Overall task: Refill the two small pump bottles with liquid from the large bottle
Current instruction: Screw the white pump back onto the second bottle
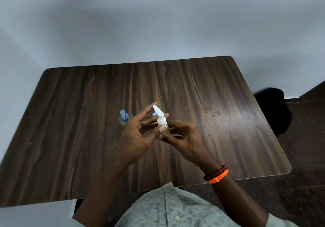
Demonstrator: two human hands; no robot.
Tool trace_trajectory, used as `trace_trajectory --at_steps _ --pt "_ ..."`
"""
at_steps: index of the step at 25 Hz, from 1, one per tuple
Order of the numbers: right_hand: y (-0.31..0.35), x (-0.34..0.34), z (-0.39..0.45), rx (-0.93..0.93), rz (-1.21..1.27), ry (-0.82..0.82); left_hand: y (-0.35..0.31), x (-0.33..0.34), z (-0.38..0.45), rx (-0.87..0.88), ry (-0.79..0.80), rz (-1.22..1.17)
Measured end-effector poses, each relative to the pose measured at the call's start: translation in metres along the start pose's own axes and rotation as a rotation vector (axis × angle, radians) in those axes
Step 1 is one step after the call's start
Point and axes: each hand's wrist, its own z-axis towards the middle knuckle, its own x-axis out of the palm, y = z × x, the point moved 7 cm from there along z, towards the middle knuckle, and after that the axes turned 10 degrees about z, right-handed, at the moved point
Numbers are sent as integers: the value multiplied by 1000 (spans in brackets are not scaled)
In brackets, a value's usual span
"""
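Together, left hand [139, 136] and right hand [183, 137] hold the white-pump bottle [161, 121].

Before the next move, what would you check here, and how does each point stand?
1. White bottle gripped by left hand and right hand: ok.
2. White pump off for filling: not ok, it is on.
3. Blue bottle upright on table: ok.
4. Large bottle at hand: cannot tell, none seen.
5. Liquid level in white bottle: cannot tell.
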Motion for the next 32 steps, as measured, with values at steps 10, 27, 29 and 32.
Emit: trace_trajectory --at_steps 10,27,29,32 --pt "1 3 1 -11 -36 0 0 -10 -7 21 -317 -79" --pt "7 7 1 -37 -31 -14 2 -7 -9 -1 -294 -126" --pt "5 7 0 -33 -25 -4 4 -6 -8 16 -209 -130" --pt "2 6 -1 -37 -43 -15 0 -5 -7 35 -168 -76"
